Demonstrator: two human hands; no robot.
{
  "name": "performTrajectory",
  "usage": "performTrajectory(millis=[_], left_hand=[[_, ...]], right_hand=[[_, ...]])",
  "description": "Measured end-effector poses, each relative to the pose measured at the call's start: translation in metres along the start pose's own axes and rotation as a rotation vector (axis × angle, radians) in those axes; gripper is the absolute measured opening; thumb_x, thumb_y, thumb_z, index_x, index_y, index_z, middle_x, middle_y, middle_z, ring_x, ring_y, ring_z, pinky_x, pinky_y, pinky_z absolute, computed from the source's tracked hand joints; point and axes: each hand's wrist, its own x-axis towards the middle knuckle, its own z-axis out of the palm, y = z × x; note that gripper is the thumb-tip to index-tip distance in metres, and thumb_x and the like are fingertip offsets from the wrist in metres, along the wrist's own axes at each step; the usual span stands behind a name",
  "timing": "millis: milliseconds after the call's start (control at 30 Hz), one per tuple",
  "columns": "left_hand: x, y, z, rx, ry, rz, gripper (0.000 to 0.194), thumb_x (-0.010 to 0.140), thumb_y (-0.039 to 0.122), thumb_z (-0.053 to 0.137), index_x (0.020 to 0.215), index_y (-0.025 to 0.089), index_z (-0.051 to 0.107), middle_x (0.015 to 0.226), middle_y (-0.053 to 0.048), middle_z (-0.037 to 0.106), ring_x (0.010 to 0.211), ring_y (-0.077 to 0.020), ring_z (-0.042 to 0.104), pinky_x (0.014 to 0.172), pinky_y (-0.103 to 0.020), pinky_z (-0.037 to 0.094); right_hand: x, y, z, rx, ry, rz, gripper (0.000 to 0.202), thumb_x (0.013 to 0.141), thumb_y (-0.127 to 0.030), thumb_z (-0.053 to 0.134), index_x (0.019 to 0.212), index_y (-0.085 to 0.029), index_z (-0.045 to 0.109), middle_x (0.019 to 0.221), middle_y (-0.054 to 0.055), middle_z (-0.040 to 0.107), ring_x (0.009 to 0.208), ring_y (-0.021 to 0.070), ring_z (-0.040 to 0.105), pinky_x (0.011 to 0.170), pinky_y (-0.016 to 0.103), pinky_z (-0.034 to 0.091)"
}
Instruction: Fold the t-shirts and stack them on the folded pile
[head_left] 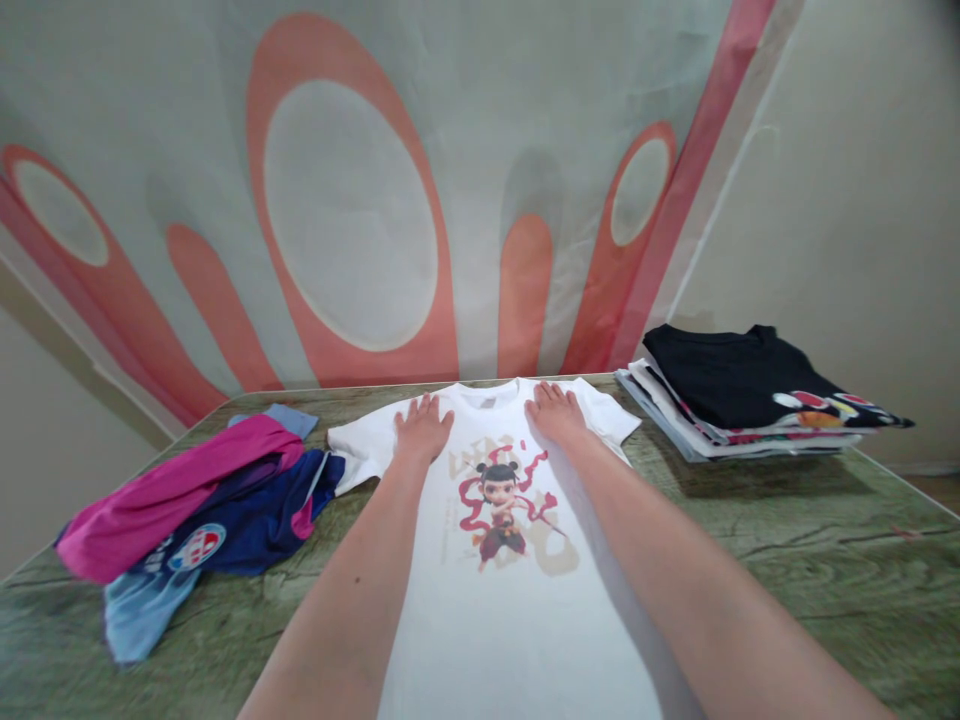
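A white T-shirt with a printed cartoon figure lies spread out, front up, its neckline at the far side and its sleeves out to both sides. My left hand rests flat on the shirt near the left shoulder, fingers spread. Near the right shoulder, my right hand also lies flat on the fabric with its fingers apart. Both arms reach forward over the shirt, and the right forearm covers part of its right side.
On the left of the wooden-patterned table is a loose heap of pink, navy and light blue clothes. A stack of folded shirts, black on top, stands at the right. A patterned wall covering rises behind the table.
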Motion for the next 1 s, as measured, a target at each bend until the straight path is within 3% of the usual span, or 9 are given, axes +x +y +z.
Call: performTrajectory(millis=[267, 400, 467, 533, 600, 700, 833, 933, 1000], left_hand=[[-0.006, -0.016, -0.008, -0.010, 0.027, 0.047, 0.055, 0.098, 0.044, 0.020, 0.148, 0.024, 0.033, 0.158, -0.004, 0.024, 0.144, -0.0220, 0.021, 0.114, -0.052, 0.019], [-0.018, -0.010, -0.021, 0.059, 0.135, 0.047, 0.047, 0.097, 0.027, 0.027, 0.140, 0.021, 0.045, 0.153, -0.009, 0.034, 0.142, -0.0238, 0.027, 0.113, -0.055, 0.021], [-0.033, -0.001, -0.027, 0.088, 0.203, 0.115, 0.046, 0.096, 0.021, 0.029, 0.138, 0.018, 0.048, 0.152, -0.011, 0.035, 0.142, -0.0251, 0.026, 0.114, -0.053, 0.019], [-0.053, 0.006, -0.029, 0.060, 0.186, 0.272, 0.046, 0.097, 0.025, 0.029, 0.140, 0.018, 0.045, 0.153, -0.010, 0.035, 0.143, -0.0239, 0.024, 0.115, -0.048, 0.020], [-0.073, 0.010, -0.025, 0.009, 0.095, 0.420, 0.050, 0.099, 0.037, 0.027, 0.145, 0.020, 0.038, 0.154, -0.007, 0.032, 0.144, -0.0219, 0.023, 0.115, -0.044, 0.021], [-0.091, 0.008, -0.015, -0.012, 0.007, 0.471, 0.057, 0.099, 0.049, 0.023, 0.150, 0.024, 0.027, 0.158, -0.004, 0.024, 0.146, -0.0209, 0.017, 0.116, -0.045, 0.016], [-0.092, 0.003, -0.010, 0.008, 0.023, 0.424, 0.059, 0.099, 0.050, 0.019, 0.151, 0.023, 0.024, 0.159, -0.004, 0.019, 0.146, -0.0214, 0.016, 0.116, -0.047, 0.014], [-0.088, 0.003, -0.011, 0.019, 0.043, 0.434, 0.058, 0.099, 0.049, 0.020, 0.151, 0.024, 0.025, 0.158, -0.004, 0.020, 0.146, -0.0212, 0.017, 0.116, -0.046, 0.014], [-0.088, 0.002, -0.011, 0.023, 0.051, 0.442, 0.058, 0.099, 0.049, 0.020, 0.151, 0.024, 0.026, 0.159, -0.004, 0.019, 0.146, -0.0206, 0.016, 0.116, -0.045, 0.014]], right_hand=[[0.000, 0.007, 0.004, 0.017, 0.032, -0.014, 0.057, 0.099, -0.041, 0.023, 0.145, -0.011, 0.035, 0.155, 0.013, 0.030, 0.140, 0.0266, 0.025, 0.111, 0.046, 0.016], [-0.002, 0.006, 0.002, 0.019, 0.041, -0.014, 0.056, 0.099, -0.040, 0.024, 0.144, -0.011, 0.037, 0.154, 0.013, 0.031, 0.140, 0.0271, 0.026, 0.111, 0.046, 0.016], [-0.004, 0.005, 0.001, 0.021, 0.047, -0.013, 0.055, 0.099, -0.040, 0.025, 0.143, -0.011, 0.039, 0.154, 0.013, 0.031, 0.140, 0.0272, 0.026, 0.111, 0.046, 0.017], [-0.004, 0.005, 0.000, 0.024, 0.046, -0.007, 0.053, 0.099, -0.039, 0.026, 0.143, -0.012, 0.039, 0.154, 0.013, 0.032, 0.140, 0.0267, 0.026, 0.111, 0.046, 0.016], [-0.004, 0.005, -0.004, 0.029, 0.028, 0.004, 0.052, 0.099, -0.038, 0.026, 0.143, -0.014, 0.039, 0.154, 0.012, 0.030, 0.141, 0.0260, 0.025, 0.112, 0.046, 0.016], [-0.008, -0.002, -0.013, 0.036, 0.000, 0.021, 0.053, 0.099, -0.036, 0.025, 0.145, -0.011, 0.036, 0.155, 0.015, 0.029, 0.142, 0.0268, 0.024, 0.112, 0.048, 0.016], [-0.045, -0.036, -0.024, 0.041, 0.005, -0.022, 0.057, 0.100, -0.039, 0.024, 0.145, -0.006, 0.035, 0.153, 0.017, 0.030, 0.143, 0.0275, 0.019, 0.112, 0.048, 0.018], [-0.091, -0.064, -0.026, 0.102, 0.022, -0.266, 0.060, 0.100, -0.045, 0.021, 0.147, -0.010, 0.033, 0.155, 0.013, 0.028, 0.145, 0.0250, 0.015, 0.115, 0.045, 0.013], [-0.116, -0.070, -0.026, 0.140, 0.020, -0.363, 0.061, 0.100, -0.048, 0.019, 0.147, -0.012, 0.033, 0.156, 0.011, 0.027, 0.145, 0.0239, 0.016, 0.116, 0.045, 0.012]])
